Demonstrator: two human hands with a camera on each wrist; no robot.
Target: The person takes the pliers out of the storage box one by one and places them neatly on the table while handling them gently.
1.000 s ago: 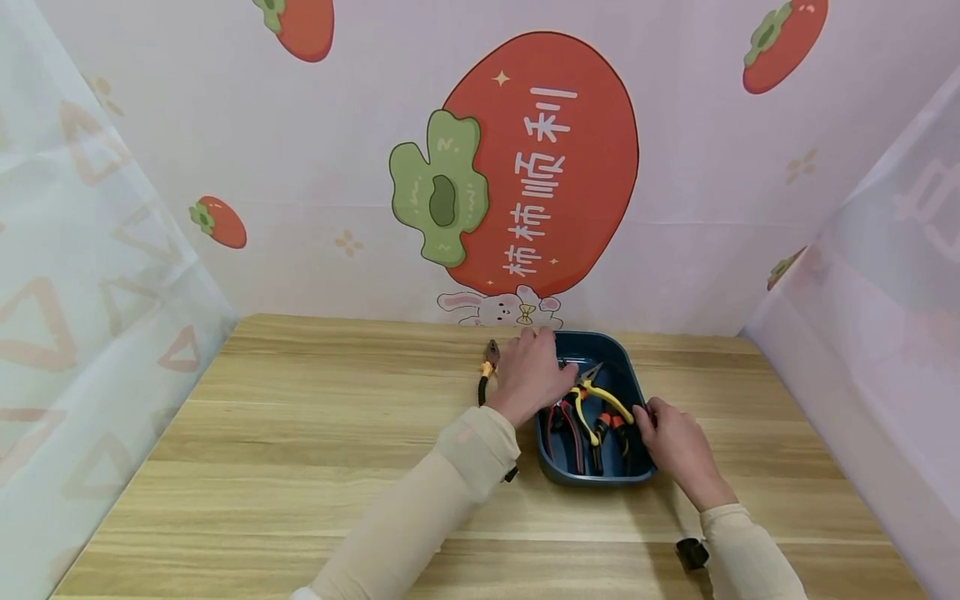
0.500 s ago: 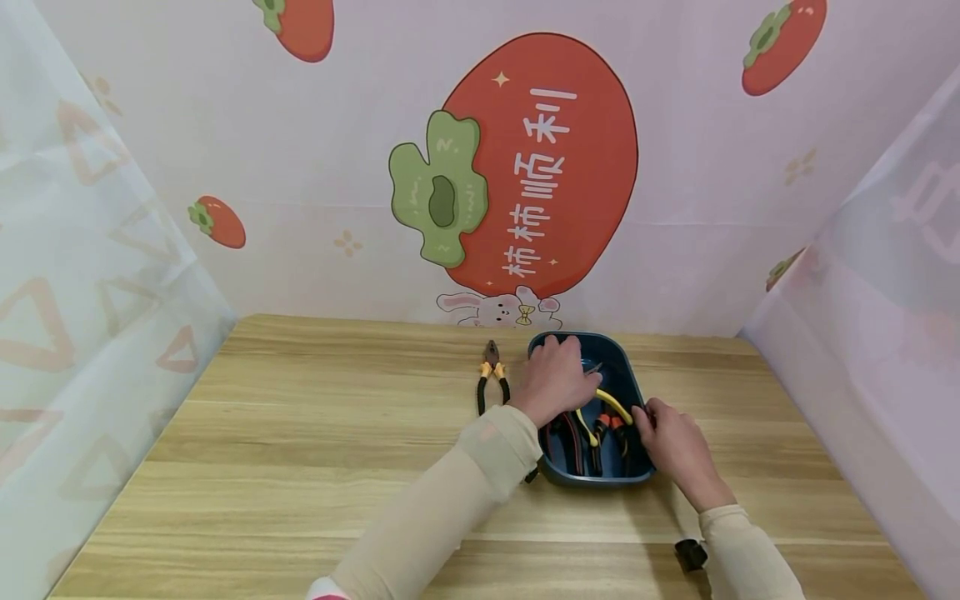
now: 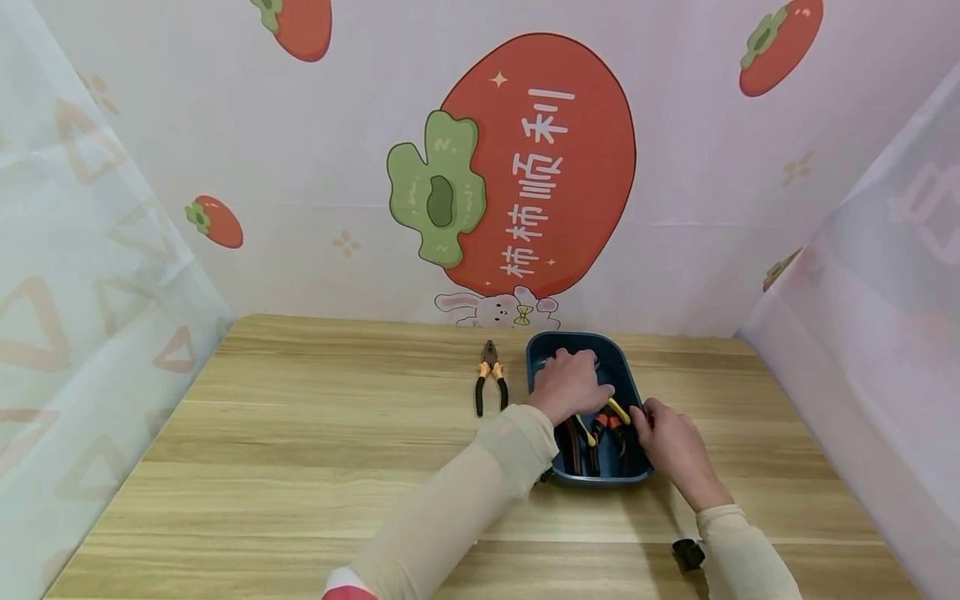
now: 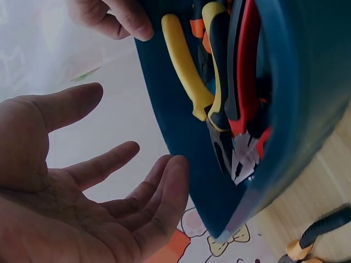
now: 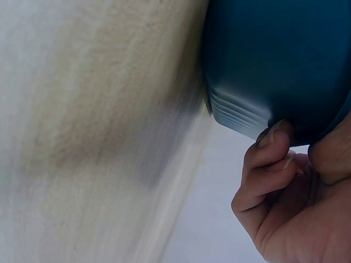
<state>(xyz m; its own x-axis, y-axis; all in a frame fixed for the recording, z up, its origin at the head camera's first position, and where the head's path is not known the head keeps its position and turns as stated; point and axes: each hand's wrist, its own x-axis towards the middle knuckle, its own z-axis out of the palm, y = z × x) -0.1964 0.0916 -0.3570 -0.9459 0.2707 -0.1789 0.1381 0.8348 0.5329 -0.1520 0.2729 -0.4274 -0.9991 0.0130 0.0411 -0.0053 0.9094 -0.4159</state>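
Observation:
A dark blue plastic bin (image 3: 600, 481) stands on the table with several pliers inside. My left hand (image 3: 567, 385) is over the bin; in the left wrist view its fingers are spread and loosely bent, holding nothing. Below it lie yellow-and-black long-nose pliers (image 4: 184, 66) and red-and-black pliers (image 4: 248, 71), jaws toward the far end. Orange-and-black handles (image 3: 617, 429) show at the bin's near right. My right hand (image 3: 678, 446) grips the bin's right rim, thumb on the inner side and fingers curled outside against the wall (image 5: 274, 60).
Left of the bin, combination pliers (image 3: 489, 355) with black-and-orange handles lie on the wooden table (image 3: 300, 433). A printed cloth backdrop (image 3: 315, 275) rises behind the table's back edge, and cloth sides flank it. A small black device (image 3: 687, 554) hangs by the right wrist.
My left hand has moved right and slightly nearer, from the bin's left rim to over its middle, uncovering the pliers on the table. My right hand stays on the rim.

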